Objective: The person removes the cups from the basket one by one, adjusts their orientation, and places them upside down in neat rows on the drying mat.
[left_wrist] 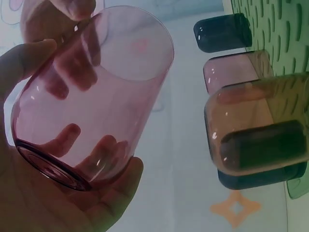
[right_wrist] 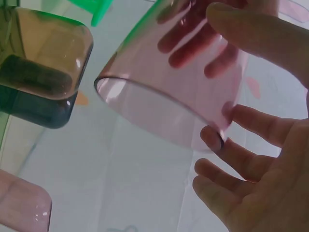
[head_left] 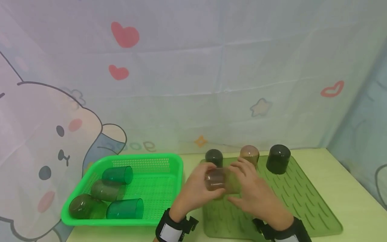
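Observation:
My left hand (head_left: 198,186) grips a see-through pink cup (left_wrist: 111,96) near its base, tilted on its side with its mouth toward the right. My right hand (head_left: 254,191) is at the cup's rim, fingers loosely extended. Its fingertips (right_wrist: 212,137) appear to touch the rim, while its thumb overlaps the cup wall. Beyond the hands an amber cup (left_wrist: 241,121) stands upside down on the green ridged mat (head_left: 308,208). Behind it are a dark cup (head_left: 214,158), a pinkish cup (head_left: 250,154) and another dark cup (head_left: 278,159), also inverted.
A bright green basket (head_left: 178,188) stands left of the mat. Inside lie two green cups (head_left: 125,209) and two grey-brown cups (head_left: 107,190) on their sides. A patterned curtain (head_left: 193,84) hangs behind the table.

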